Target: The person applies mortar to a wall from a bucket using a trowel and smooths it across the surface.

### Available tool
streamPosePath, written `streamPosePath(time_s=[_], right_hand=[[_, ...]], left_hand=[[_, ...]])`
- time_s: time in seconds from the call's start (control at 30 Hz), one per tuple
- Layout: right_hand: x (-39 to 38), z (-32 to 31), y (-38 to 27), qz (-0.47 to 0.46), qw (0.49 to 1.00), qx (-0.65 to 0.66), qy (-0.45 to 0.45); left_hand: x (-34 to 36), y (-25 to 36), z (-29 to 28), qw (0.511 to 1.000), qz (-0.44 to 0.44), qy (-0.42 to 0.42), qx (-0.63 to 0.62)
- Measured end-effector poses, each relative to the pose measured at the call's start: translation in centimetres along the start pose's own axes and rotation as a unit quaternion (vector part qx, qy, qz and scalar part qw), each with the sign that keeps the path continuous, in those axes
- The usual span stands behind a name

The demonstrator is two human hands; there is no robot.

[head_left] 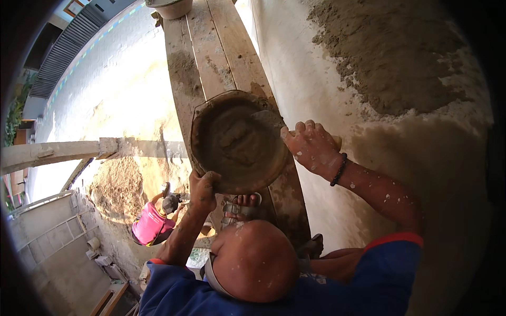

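A round bucket (pixel 194 138) of wet grey mortar (pixel 237 142) stands on the wooden planks in front of me, its thin wire handle lying against the far rim. My left hand (pixel 204 190) grips the near left rim, thumb over the edge. Above the right rim, my right hand (pixel 312 145) is closed round the handle of a trowel; a tan handle end shows behind the fist. The trowel's blade (pixel 268 117) reaches into the bucket over the mortar, partly coated and hard to make out. Dried splashes spot my right hand and forearm.
Narrow scaffold planks (pixel 216 47) run away from me, with another tub (pixel 174 9) at the far end. A wall (pixel 295 68) bearing a mortar patch (pixel 390 58) rises at right. Below left, a person in pink (pixel 150 224) is near a sand heap (pixel 117 184); a timber pole (pixel 58 152) crosses there.
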State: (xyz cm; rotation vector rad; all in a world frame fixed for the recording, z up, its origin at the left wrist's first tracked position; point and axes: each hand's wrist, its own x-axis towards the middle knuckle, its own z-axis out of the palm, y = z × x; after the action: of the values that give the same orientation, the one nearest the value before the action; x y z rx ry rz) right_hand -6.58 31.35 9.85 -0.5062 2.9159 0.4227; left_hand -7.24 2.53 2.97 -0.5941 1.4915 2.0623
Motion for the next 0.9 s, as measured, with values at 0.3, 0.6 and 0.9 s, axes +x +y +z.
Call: streamPosePath(time_s=[0.3,0.6,0.9], right_hand=[[-0.3,1.8,-2.9,-0.057,0.895,0.408,-0.173],[-2.4,4.2,-1.6,0.005,0.912,0.409,0.028],[-6.4,-12.0,6.4,0.022,0.882,0.469,0.039]], left_hand=[[-0.1,-0.5,0.5,0.997,0.043,0.040,0.045],[1.4,-0.4,-1.6,0.997,0.026,0.002,0.071],[3.2,-2.0,-7.3,0.976,0.164,-0.069,0.128]])
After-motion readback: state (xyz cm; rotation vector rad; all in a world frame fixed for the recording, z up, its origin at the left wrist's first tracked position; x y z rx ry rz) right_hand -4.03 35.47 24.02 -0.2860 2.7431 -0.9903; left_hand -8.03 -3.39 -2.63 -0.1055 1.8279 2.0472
